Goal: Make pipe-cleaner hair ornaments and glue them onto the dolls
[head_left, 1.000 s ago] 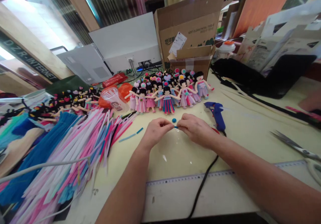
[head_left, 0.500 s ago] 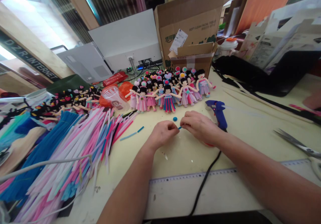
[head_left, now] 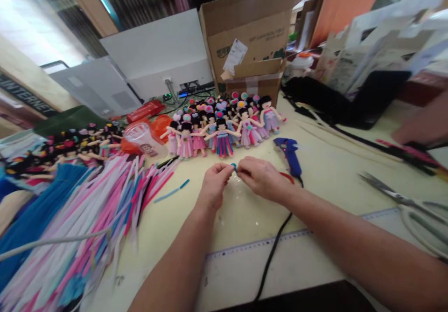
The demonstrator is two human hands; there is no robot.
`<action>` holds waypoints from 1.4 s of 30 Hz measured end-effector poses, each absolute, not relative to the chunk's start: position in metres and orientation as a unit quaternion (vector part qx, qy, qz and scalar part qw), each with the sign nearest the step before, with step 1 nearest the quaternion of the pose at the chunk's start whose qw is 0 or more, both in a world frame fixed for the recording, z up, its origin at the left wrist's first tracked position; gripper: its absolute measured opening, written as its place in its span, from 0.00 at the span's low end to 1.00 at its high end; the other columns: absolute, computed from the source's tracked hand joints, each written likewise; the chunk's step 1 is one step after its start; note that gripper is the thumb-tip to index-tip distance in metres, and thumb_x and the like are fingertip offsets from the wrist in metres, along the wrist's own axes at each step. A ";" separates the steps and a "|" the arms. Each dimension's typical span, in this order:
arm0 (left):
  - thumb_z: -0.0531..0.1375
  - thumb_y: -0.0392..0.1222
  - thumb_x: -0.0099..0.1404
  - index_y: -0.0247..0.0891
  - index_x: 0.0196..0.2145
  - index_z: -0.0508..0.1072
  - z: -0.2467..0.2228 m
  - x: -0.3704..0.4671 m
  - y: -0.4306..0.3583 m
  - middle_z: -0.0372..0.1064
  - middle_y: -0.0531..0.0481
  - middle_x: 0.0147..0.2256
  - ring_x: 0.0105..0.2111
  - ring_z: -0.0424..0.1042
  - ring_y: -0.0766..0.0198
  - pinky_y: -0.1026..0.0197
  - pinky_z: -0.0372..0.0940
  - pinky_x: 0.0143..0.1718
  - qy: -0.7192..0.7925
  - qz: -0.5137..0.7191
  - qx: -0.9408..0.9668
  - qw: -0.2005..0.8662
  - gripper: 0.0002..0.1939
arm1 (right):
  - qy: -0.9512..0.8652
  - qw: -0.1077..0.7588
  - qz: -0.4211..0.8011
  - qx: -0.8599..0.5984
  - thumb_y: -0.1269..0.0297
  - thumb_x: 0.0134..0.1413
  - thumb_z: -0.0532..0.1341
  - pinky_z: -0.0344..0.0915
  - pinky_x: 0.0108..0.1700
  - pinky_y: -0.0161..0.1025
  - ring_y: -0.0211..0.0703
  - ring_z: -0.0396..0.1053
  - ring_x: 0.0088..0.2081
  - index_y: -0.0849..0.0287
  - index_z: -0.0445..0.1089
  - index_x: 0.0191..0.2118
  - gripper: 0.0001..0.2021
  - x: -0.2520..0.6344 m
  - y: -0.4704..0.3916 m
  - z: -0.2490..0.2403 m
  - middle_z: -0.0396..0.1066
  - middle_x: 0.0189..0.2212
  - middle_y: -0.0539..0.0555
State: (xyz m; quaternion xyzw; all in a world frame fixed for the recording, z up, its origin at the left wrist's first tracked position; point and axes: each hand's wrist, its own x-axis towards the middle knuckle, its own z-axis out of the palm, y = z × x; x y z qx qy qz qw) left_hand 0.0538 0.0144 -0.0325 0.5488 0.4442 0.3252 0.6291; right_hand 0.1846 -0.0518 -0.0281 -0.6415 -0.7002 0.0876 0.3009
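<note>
My left hand (head_left: 216, 184) and my right hand (head_left: 261, 177) meet over the table, fingertips pinched around a small blue piece of pipe cleaner (head_left: 234, 167). It looks curved, though the fingers cover most of it. Whether the round blue coil seen before is this piece or lies behind it, I cannot tell. Left of my hands lie a short dark blue piece (head_left: 184, 184) and a longer light blue piece (head_left: 166, 196) of pipe cleaner. Beyond my right hand rests a blue glue gun (head_left: 291, 156), its black cord running under my right forearm.
Several pipe-cleaner dolls (head_left: 224, 139) stand before a cardboard box (head_left: 245, 27). Bundles of pipe cleaners (head_left: 80, 209) cover the left side, near a clear plastic cup (head_left: 145, 139). Scissors (head_left: 392, 195) lie at right. A ruler strip (head_left: 252, 246) runs along the front. Another person's blurred arm (head_left: 423, 116) shows far right.
The view has swung right, so things sit further left. My hands have drawn closer together, and the blue piece between them now looks curved. The blue coil no longer shows separately on the table.
</note>
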 end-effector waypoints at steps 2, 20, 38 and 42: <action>0.64 0.49 0.44 0.37 0.22 0.66 -0.031 0.054 0.014 0.56 0.59 0.19 0.20 0.52 0.72 0.65 0.50 0.25 0.460 0.325 0.550 0.616 0.14 | -0.702 0.295 0.085 -0.643 0.71 0.58 0.55 0.52 0.33 0.34 0.37 0.60 0.30 0.60 0.66 0.30 0.06 0.185 -0.052 -0.027 0.66 0.29 0.52; 0.59 0.50 0.47 0.39 0.17 0.67 -0.013 0.035 0.026 0.60 0.55 0.19 0.23 0.56 0.65 0.64 0.50 0.26 0.387 0.086 0.805 0.441 0.13 | -0.810 0.099 -0.055 -0.575 0.71 0.56 0.56 0.55 0.36 0.42 0.46 0.63 0.38 0.57 0.70 0.36 0.06 0.189 -0.054 -0.019 0.68 0.35 0.55; 0.64 0.49 0.44 0.37 0.20 0.66 -0.032 0.051 0.011 0.55 0.59 0.17 0.19 0.50 0.72 0.65 0.47 0.23 0.416 0.330 0.569 0.628 0.14 | -0.682 0.354 0.080 -0.635 0.72 0.53 0.57 0.52 0.31 0.34 0.36 0.60 0.28 0.59 0.64 0.28 0.05 0.184 -0.054 -0.028 0.65 0.25 0.49; 0.65 0.50 0.44 0.36 0.22 0.68 -0.032 0.049 0.013 0.59 0.57 0.19 0.21 0.55 0.71 0.66 0.50 0.24 0.428 0.309 0.574 0.626 0.15 | -0.696 0.351 0.071 -0.622 0.73 0.55 0.56 0.54 0.34 0.34 0.38 0.61 0.30 0.59 0.64 0.29 0.05 0.189 -0.053 -0.031 0.66 0.27 0.51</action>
